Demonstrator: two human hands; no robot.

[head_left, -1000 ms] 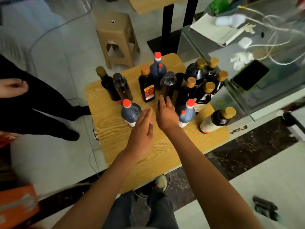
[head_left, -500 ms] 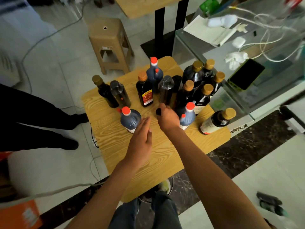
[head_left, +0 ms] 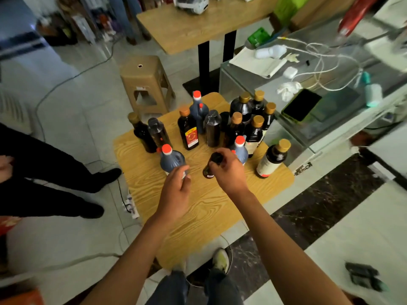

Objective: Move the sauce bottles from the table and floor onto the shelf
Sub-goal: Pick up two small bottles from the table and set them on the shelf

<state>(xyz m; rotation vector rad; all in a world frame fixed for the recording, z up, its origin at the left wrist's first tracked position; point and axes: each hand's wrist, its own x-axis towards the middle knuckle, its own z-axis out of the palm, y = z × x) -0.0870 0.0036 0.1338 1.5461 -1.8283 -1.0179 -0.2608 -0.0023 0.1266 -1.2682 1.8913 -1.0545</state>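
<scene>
- Pale floor tiles run under a small wooden table (head_left: 198, 216) with rounded corners and a bold printed grain; a tan plastic stool (head_left: 145, 84) stands at 12 o'clock beyond it, and a glass counter (head_left: 330, 119) butts against it at 2 o'clock.
- More than a dozen sauce bottles crowd the far half of the tabletop, all upright, most of dark glass or plastic with gold, orange or red caps.
- A second ago both hands were flat and empty over the bare wood. Now the right hand (head_left: 229, 170) has curled round the neck of a small dark bottle (head_left: 210, 166), which leans toward 7 o'clock; I cannot tell whether its base has left the table.
- The left hand (head_left: 176, 190) has moved up to 11 o'clock, fingers half curled and touching the lower side of a squat bottle with a red cap (head_left: 171, 160). It looks like a grasp closing, not yet a firm hold.
- By my reading the first pick-up is just starting: one bottle in hand, a second about to be taken, nothing carried off yet.
- No shelf that I can name as the target shows; a taller table (head_left: 198, 25) stands at 12 o'clock.
- The squat bottle is round-shouldered and smooth, so it may want a full wrap. The labelled bottle with a gold cap (head_left: 273, 159) at 3 o'clock stands alone near the edge.
- Someone in dark trousers (head_left: 44, 172) stands at 9 o'clock.
</scene>
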